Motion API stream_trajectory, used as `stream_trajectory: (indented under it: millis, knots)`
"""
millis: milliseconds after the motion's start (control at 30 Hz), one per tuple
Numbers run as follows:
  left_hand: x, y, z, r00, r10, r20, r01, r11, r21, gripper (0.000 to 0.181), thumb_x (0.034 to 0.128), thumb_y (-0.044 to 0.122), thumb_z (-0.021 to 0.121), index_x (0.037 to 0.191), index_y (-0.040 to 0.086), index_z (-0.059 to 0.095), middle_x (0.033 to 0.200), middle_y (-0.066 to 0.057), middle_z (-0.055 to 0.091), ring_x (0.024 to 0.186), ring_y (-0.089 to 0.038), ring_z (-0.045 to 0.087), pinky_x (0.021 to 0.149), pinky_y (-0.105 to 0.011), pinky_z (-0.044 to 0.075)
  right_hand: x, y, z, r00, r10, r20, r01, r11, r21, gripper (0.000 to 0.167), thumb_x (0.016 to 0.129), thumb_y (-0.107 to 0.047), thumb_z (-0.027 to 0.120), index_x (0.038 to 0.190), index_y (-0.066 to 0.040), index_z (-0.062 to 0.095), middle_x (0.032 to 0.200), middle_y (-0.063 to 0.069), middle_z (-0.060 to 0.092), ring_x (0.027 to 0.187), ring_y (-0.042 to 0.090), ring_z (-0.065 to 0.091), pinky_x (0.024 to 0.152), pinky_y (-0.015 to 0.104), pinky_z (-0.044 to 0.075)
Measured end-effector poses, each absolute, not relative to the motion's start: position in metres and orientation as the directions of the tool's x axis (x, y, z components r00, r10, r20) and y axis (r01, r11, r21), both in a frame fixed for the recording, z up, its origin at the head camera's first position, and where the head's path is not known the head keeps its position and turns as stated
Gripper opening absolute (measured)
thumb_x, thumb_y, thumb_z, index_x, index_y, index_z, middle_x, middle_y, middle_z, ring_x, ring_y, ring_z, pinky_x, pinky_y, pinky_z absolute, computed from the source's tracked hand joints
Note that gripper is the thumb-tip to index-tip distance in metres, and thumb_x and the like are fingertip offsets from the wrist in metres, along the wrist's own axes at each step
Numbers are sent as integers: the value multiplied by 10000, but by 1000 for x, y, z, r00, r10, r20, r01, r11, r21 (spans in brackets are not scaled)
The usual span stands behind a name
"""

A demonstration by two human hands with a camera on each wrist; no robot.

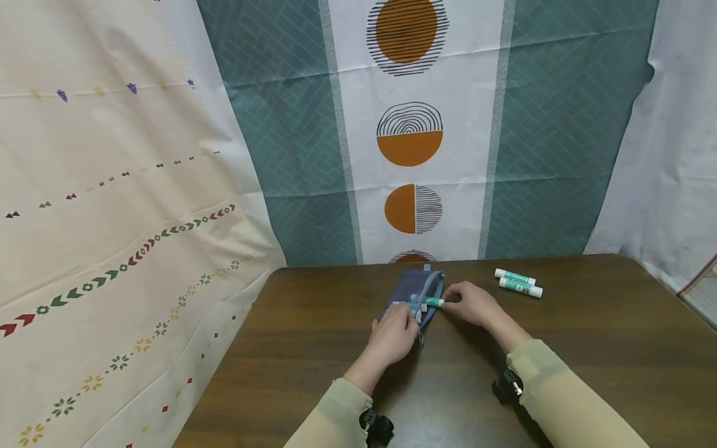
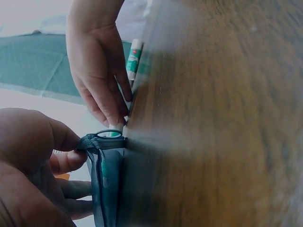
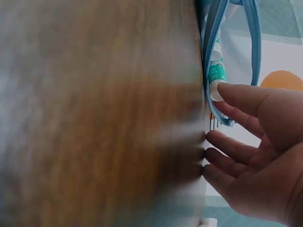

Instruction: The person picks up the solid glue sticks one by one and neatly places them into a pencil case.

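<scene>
Gripping one blue zippered pouch (image 1: pixel 404 287) on the counter (image 1: pixel 313 348) with the left hand (image 1: pixel 393 336) and pinching one green-and-white tube (image 1: pixel 434 302), partly inside its mouth, with the right hand (image 1: pixel 473 303). Seen with two loose tubes (image 1: pixel 521 287) lying together farther right in the head view, and with a fourth tube (image 3: pixel 217 51) inside the pouch, clearest from the right wrist.

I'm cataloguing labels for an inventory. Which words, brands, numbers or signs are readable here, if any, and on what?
No text can be read.
Green-and-white tube in the right hand: print too blurred.
Nearer tube on the table: label marks too small.
Farther tube: likewise.
Pouch: no lettering made out.
</scene>
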State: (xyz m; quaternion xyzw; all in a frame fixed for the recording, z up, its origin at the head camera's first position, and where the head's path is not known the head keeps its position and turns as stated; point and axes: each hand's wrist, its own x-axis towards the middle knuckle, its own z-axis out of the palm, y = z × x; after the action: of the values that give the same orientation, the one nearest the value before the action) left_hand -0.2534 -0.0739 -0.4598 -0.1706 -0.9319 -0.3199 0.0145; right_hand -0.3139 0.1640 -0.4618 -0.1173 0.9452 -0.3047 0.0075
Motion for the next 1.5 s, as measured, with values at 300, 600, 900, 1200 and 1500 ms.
stream_trajectory:
  millis: [300,600,900,1200,1500]
  knots:
    - [-254,-75,-459,-939,315,141,335,731,595,190,1079,144,605,901,152,539,952,17,582,1576,-433,415,1126,-875,275,-319,158,-463,-964,-254,78,-249,759,-601,180,1014,-255,798,1076,-86,802,1056,89,743,836,228,634,789,466,539]
    - [-254,-76,-459,-938,319,136,335,733,592,184,1085,142,600,908,151,547,915,28,547,1553,-419,450,1122,-869,288,-346,163,-491,-941,-312,132,-326,730,-600,290,1001,-389,803,1090,-114,821,1074,123,739,871,272,644,805,469,547]
    - [-255,-76,-461,-935,323,148,345,727,594,178,1077,142,588,903,155,553,927,42,555,1552,-420,450,1119,-866,293,-323,140,-463,-965,-256,65,-245,780,-576,218,1011,-250,793,1141,-77,825,1158,137,756,1020,296,664,934,544,558]
    - [-255,-76,-460,-935,328,134,339,717,609,195,1099,149,580,906,158,558,929,49,557,1569,-434,423,1127,-872,275,-319,133,-462,-968,-241,77,-243,805,-541,198,1009,-239,793,1133,-91,834,1266,211,719,1199,416,670,1005,593,543]
    - [-254,-77,-458,-935,325,140,341,722,602,196,1092,140,594,901,156,555,909,48,540,1535,-416,472,1109,-879,288,-320,132,-464,-970,-234,62,-231,816,-530,194,1014,-262,793,1132,-120,850,1343,253,686,1271,473,633,1041,625,523]
